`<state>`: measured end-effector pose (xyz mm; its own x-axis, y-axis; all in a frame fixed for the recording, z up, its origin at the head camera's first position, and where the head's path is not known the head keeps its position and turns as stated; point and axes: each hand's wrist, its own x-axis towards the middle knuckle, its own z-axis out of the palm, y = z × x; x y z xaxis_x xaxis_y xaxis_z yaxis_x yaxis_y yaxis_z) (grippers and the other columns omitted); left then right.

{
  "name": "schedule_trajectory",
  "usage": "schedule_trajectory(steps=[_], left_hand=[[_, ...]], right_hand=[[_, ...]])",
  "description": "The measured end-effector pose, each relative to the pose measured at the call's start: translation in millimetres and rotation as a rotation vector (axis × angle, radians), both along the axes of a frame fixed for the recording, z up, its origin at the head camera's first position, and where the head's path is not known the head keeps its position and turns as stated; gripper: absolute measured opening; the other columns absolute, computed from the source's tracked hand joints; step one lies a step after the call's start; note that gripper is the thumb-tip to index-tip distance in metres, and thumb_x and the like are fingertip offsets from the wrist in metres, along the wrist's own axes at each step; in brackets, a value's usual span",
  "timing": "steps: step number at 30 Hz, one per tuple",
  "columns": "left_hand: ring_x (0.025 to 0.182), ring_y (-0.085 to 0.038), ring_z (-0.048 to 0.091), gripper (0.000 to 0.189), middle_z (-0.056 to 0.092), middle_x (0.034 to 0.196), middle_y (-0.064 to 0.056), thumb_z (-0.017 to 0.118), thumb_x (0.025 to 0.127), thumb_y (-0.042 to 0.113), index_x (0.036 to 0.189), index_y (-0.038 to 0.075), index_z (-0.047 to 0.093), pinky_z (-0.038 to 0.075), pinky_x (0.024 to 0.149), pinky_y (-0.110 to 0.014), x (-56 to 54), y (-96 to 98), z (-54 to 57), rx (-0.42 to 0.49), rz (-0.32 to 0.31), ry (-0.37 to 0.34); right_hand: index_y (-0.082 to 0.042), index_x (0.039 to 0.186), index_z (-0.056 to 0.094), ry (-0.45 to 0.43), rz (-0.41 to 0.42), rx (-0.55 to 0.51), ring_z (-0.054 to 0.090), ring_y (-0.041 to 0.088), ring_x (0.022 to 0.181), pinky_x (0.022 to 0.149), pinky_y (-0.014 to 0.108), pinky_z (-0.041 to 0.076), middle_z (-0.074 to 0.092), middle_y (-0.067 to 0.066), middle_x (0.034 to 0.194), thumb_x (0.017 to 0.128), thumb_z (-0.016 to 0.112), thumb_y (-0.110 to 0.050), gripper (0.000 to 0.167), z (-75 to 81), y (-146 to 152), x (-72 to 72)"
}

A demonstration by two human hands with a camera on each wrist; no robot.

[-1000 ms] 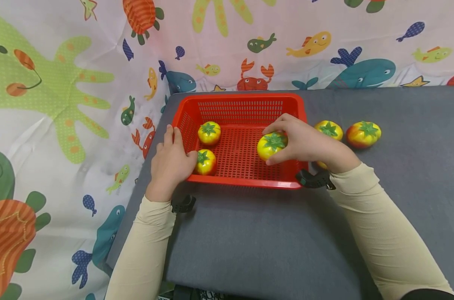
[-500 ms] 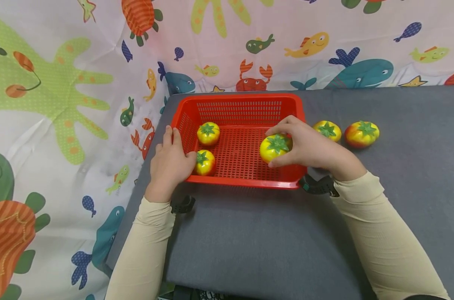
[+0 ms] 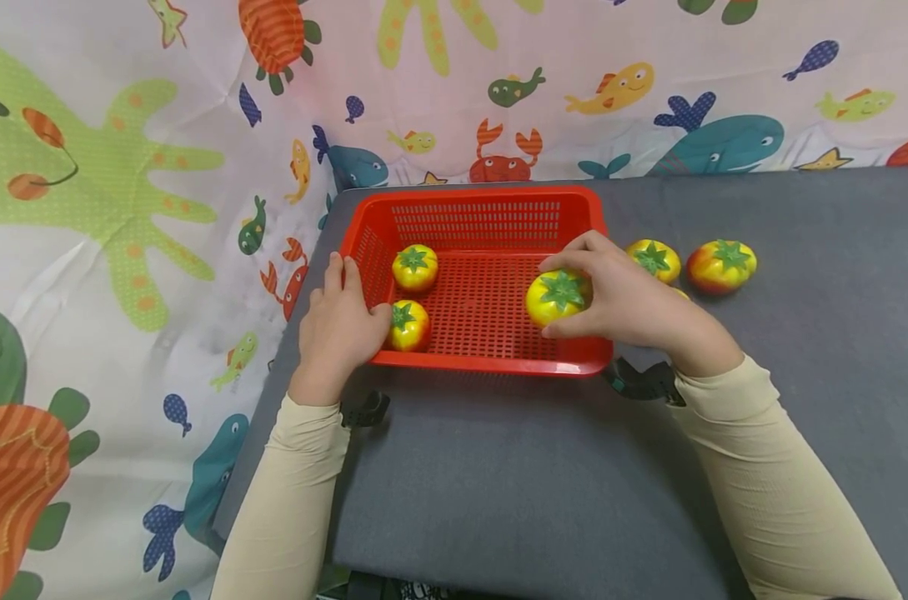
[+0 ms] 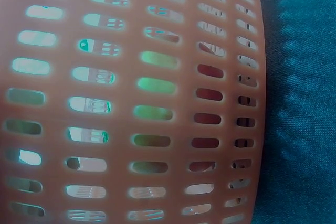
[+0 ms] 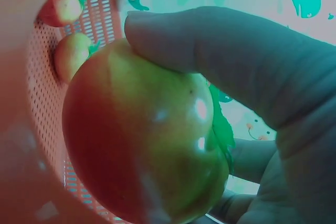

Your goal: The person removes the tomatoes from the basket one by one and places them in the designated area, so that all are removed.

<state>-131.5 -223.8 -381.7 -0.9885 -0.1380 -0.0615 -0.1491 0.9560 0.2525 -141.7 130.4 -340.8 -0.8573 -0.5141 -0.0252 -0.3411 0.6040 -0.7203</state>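
In the head view my right hand (image 3: 626, 296) holds a yellow-and-red toy tomato (image 3: 554, 298) with a green star-shaped top, over the right part of a red plastic basket (image 3: 491, 365). The right wrist view shows the thumb lying across this tomato (image 5: 152, 129), with other fingers behind it. My left hand (image 3: 341, 333) rests at the basket's left rim, fingers straight and thumb spread inward. Two more tomatoes sit inside along the left wall, the back one (image 3: 414, 268) and the front one (image 3: 408, 325). The left wrist view shows the slotted basket wall (image 4: 121, 93).
On the grey table (image 3: 499, 467), right of the basket, lie a yellow tomato (image 3: 654, 260) and a redder one (image 3: 722, 267). A sliver of another yellow one (image 3: 681, 293) shows past my right hand. A cloth curtain (image 3: 454, 108) printed with sea animals hangs behind and at the left.
My right hand has shifted slightly to the right and toward me with the tomato. My left hand stays on the rim, and the basket has hardly moved.
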Motion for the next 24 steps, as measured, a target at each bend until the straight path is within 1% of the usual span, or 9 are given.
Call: schedule_trajectory(steps=[7, 11, 17, 24], left_hand=[[0.127, -0.046, 0.048, 0.092, 0.012, 0.175, -0.018, 0.062, 0.094, 0.039, 0.167, 0.004, 0.020, 0.056, 0.089, -0.062, 0.6, 0.1, 0.5, 0.000, 0.000, 0.000], [0.127, -0.045, 0.048, 0.092, 0.013, 0.175, -0.018, 0.063, 0.093, 0.038, 0.167, 0.004, 0.020, 0.056, 0.089, -0.062, 1.1, -0.1, 0.1, -0.001, 0.002, 0.006], [0.126, -0.045, 0.048, 0.092, 0.013, 0.175, -0.018, 0.063, 0.093, 0.039, 0.167, 0.004, 0.021, 0.057, 0.087, -0.061, 1.0, -0.7, -1.5, -0.003, 0.000, 0.009], [0.129, -0.046, 0.046, 0.093, 0.011, 0.175, -0.018, 0.062, 0.094, 0.039, 0.168, 0.004, 0.019, 0.057, 0.089, -0.062, 0.3, 0.0, -1.5, -0.004, 0.000, -0.001]], right_hand=[[-0.010, 0.135, 0.068, -0.001, -0.043, -0.007, 0.056, 0.025, 0.110, 0.088, 0.042, 0.055, 0.049, 0.009, 0.125, 0.076, 0.094, -0.023, 0.065, 2.3, 7.7, 3.4], [-0.010, 0.136, 0.068, 0.000, -0.046, -0.006, 0.057, 0.026, 0.110, 0.089, 0.042, 0.055, 0.049, 0.010, 0.127, 0.077, 0.093, -0.025, 0.066, 4.2, 9.8, 4.7], [-0.011, 0.137, 0.068, 0.004, -0.067, 0.008, 0.054, 0.029, 0.113, 0.089, 0.043, 0.054, 0.048, 0.011, 0.129, 0.078, 0.093, -0.028, 0.066, 8.0, 13.5, 6.3], [-0.011, 0.137, 0.067, 0.014, -0.076, 0.019, 0.051, 0.030, 0.115, 0.088, 0.044, 0.053, 0.049, 0.011, 0.129, 0.078, 0.093, -0.029, 0.066, 9.8, 18.0, 8.1]])
